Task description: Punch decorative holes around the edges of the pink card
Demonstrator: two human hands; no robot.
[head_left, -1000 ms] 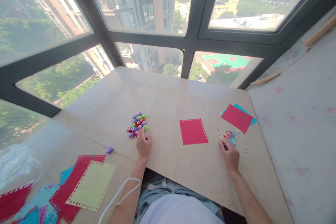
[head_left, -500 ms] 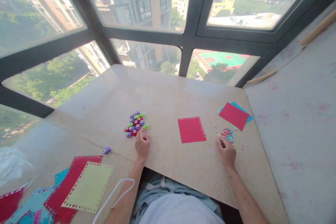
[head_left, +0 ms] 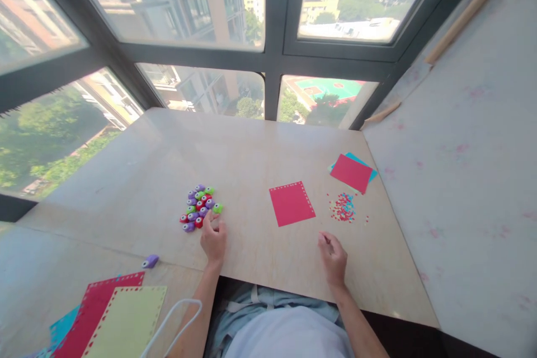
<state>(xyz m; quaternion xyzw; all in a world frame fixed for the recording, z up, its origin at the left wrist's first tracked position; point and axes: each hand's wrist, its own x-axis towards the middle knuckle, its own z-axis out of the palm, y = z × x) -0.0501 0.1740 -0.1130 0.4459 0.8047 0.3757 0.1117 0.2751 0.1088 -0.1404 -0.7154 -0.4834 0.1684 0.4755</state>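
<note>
My left hand rests on the table at the near right edge of a cluster of small paper punches in purple, green and red. Its fingers are loosely bent and apart, the tips close to the nearest punches, and I see nothing held. To the right lies a red paper sheet with small holes along its top and right edges. Just off that sheet's lower right corner is my right hand, fingers curled together; what they hold, if anything, is hidden. A pile of paper bits in red, blue and pale colours lies beyond it.
A stack of red and blue paper lies at the back right, near the wall. At the lower left are a yellow sheet with a punched border, more punched sheets and a lone purple punch. A white cord crosses my left forearm.
My right hand has moved left and away from the paper bits, toward the red sheet. My left hand stays beside the punches. The camera view has shifted.
</note>
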